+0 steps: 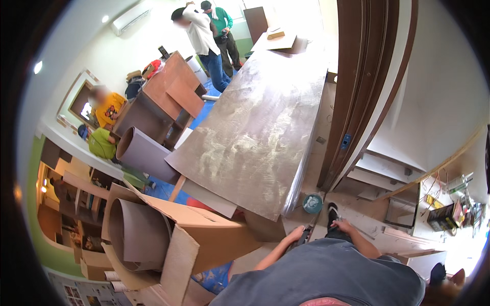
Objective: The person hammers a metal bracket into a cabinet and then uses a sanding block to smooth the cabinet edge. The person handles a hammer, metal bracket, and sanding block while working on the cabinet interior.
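Note:
Below the large sheet with a mottled metallic finish (245, 137), my left hand (296, 234) is closed on a dark, narrow object (305, 236) that I cannot name. To its right, my right hand (342, 224) has its fingers curled beside my dark trouser leg and shoe (333, 213), on something too small to make out. A teal bucket (312, 203) stands just beyond my hands on the floor. At my left lies an opened cardboard box (214, 245) with a grey rolled sheet (138, 234) inside it.
Several other people (201, 38) are at the back and left, around a wooden cabinet (163, 81). A second grey roll (140, 150) leans near the sheet. At the right are a dark door frame (357, 81), white steps (383, 166) and a cluttered bench (441, 214).

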Demonstrator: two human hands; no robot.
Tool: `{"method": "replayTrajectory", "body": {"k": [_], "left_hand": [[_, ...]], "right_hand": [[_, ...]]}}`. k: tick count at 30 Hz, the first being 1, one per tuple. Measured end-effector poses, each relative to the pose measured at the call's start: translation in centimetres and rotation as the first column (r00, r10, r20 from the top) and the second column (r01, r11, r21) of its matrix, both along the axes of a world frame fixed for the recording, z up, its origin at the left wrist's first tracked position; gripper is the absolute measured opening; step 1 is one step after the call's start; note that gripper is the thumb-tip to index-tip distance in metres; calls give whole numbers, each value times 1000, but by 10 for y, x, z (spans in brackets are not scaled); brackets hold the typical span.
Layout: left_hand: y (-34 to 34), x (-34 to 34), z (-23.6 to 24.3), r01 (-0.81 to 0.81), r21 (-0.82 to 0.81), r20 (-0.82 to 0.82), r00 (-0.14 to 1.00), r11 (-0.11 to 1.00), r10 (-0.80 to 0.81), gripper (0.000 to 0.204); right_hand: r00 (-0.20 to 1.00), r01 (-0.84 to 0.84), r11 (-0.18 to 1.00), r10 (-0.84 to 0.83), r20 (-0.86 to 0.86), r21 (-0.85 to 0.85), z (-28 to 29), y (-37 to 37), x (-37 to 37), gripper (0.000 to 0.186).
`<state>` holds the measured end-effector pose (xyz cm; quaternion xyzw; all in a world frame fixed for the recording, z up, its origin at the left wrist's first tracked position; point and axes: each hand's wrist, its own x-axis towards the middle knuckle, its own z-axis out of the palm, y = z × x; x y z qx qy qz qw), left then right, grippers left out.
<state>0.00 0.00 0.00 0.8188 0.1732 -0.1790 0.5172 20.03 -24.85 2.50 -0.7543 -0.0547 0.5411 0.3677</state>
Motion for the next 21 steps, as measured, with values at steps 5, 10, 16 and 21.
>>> {"method": "replayTrajectory", "body": {"k": [5, 10, 16, 21], "left_hand": [[-6, 69, 45, -259, 40, 47, 965, 965, 257, 29], [1, 146, 112, -447, 2, 190, 879, 895, 438, 29], [1, 229, 206, -687, -49, 464, 627, 725, 625, 21], [-1, 273, 275, -736, -285, 464, 455, 615, 760, 28]], "right_hand": [[996, -76, 994, 72, -48, -80, -35, -6, 62, 38], [939, 58, 998, -53, -339, 6, -57, -9, 159, 36], [918, 206, 978, -192, -347, 3, -62, -39, 235, 33], [960, 177, 984, -170, -225, 14, -76, -64, 269, 28]]}}
